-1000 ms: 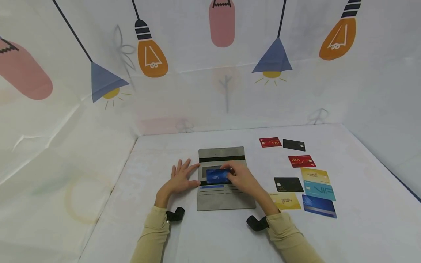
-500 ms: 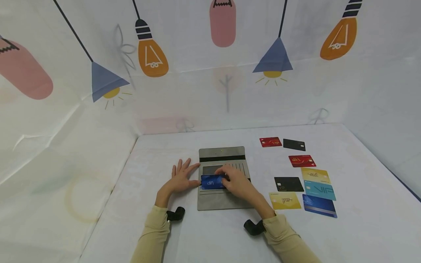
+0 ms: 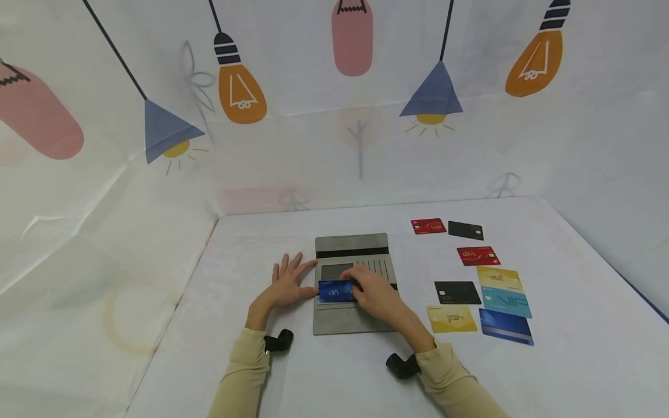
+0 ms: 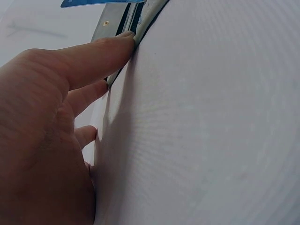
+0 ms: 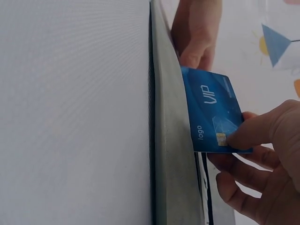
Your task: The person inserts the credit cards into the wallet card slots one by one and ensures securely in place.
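A grey card wallet lies opened flat on the white table, with slots across its inside. My right hand pinches a blue VIP card between thumb and fingers at its right end. In the right wrist view the blue VIP card stands tilted up, its lower long edge at the wallet's slot area. My left hand has its fingers spread, thumb and index fingertips on the wallet's left edge. In the left wrist view the thumb of my left hand presses that edge.
Right of the wallet lie several cards: a red card and a black card at the back, another red card, a black VIP card, yellow cards, a teal card and a dark blue card.
My right hand has brought the blue VIP card left and toward me, down to the wallet's lower slots. In the last half second it has barely moved. My left hand stays in place.
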A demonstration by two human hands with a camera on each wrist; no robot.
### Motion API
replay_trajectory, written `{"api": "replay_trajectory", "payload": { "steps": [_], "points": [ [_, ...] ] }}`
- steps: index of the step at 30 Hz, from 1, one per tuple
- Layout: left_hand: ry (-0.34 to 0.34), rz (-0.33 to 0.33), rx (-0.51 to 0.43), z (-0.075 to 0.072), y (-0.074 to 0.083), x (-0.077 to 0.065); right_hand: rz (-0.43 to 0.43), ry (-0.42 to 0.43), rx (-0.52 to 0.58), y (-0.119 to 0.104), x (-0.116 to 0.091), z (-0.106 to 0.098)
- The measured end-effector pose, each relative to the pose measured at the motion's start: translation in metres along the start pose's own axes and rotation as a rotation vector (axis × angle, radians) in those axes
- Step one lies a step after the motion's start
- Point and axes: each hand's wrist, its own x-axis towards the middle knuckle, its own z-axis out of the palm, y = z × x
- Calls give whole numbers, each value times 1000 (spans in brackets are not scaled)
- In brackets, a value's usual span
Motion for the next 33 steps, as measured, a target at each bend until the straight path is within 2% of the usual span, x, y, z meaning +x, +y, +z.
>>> {"api": "replay_trajectory", "payload": {
  "steps": [22, 33],
  "points": [
    [5, 2, 6, 3, -4, 2, -31, -40, -26, 2, -2, -1],
    [0, 0, 6, 3, -4, 2, -70, -123, -47, -5, -4, -11]
  ]
}}
